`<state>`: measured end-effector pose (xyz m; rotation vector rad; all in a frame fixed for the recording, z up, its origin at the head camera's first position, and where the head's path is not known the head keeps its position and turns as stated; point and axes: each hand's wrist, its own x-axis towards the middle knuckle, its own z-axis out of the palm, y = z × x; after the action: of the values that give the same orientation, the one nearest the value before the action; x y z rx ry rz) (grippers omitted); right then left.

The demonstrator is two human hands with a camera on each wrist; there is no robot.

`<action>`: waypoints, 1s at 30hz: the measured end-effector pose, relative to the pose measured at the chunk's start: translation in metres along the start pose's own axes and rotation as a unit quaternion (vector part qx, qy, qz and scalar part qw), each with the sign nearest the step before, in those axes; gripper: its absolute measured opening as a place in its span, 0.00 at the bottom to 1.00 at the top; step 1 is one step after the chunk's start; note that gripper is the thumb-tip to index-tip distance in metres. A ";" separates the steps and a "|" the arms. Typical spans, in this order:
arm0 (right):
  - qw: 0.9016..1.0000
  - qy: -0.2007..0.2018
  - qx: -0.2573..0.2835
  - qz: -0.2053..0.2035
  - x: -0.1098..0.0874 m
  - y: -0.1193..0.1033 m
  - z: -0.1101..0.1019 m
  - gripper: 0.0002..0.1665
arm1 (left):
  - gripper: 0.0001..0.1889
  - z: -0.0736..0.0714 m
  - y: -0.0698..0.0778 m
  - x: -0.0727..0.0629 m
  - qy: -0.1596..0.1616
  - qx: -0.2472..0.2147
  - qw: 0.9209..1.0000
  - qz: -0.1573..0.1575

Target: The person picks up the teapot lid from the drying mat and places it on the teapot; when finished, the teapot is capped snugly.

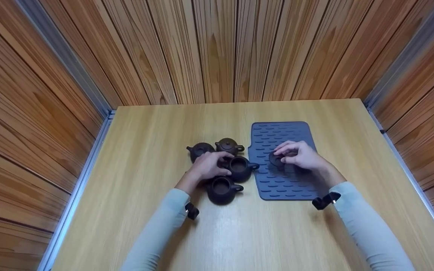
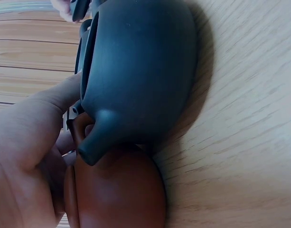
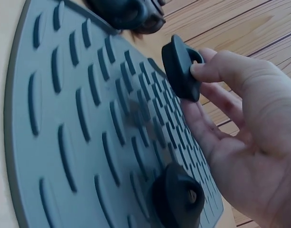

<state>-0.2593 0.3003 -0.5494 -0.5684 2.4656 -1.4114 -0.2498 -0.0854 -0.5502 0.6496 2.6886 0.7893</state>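
My right hand point(image 1: 301, 155) pinches a dark teapot lid point(image 3: 181, 66) by its looped knob, over the grey ridged mat point(image 1: 285, 190). A second dark lid point(image 3: 176, 197) lies on that mat. My left hand point(image 1: 211, 166) reaches over a reddish-brown lidded teapot point(image 2: 119, 190), with thumb and forefinger around the spout side of a lidless dark teapot point(image 1: 240, 169). Nearer my body stands another lidless dark teapot point(image 1: 220, 191), its handle to the right; it fills much of the left wrist view.
Behind the left hand stand a dark teapot point(image 1: 199, 150) and a small brown lidded teapot point(image 1: 229, 145), close together. Wood-panelled walls point(image 1: 217, 52) enclose the wooden table point(image 1: 138, 150) at the back and sides.
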 end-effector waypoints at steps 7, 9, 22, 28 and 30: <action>0.998 0.047 0.022 0.030 0.002 -0.011 0.009 0.18 | 0.30 0.000 0.000 0.000 0.002 0.002 1.000 0.003; 0.998 0.058 0.018 0.031 0.003 -0.015 0.012 0.18 | 0.30 0.000 0.000 -0.001 0.003 0.001 1.000 0.004; 0.997 0.060 0.042 0.024 0.010 -0.039 0.030 0.18 | 0.30 0.001 0.002 0.000 0.013 0.007 1.000 0.010; 0.998 0.045 0.037 0.023 0.016 -0.050 0.037 0.17 | 0.30 0.001 0.000 0.000 0.011 0.004 1.000 0.011; 0.998 0.042 0.033 0.018 0.019 -0.053 0.040 0.17 | 0.30 0.002 -0.001 0.000 0.012 0.003 1.000 0.011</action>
<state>-0.2495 0.2364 -0.5236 -0.4588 2.4699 -1.5255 -0.2499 -0.0854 -0.5525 0.6764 2.7107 0.8004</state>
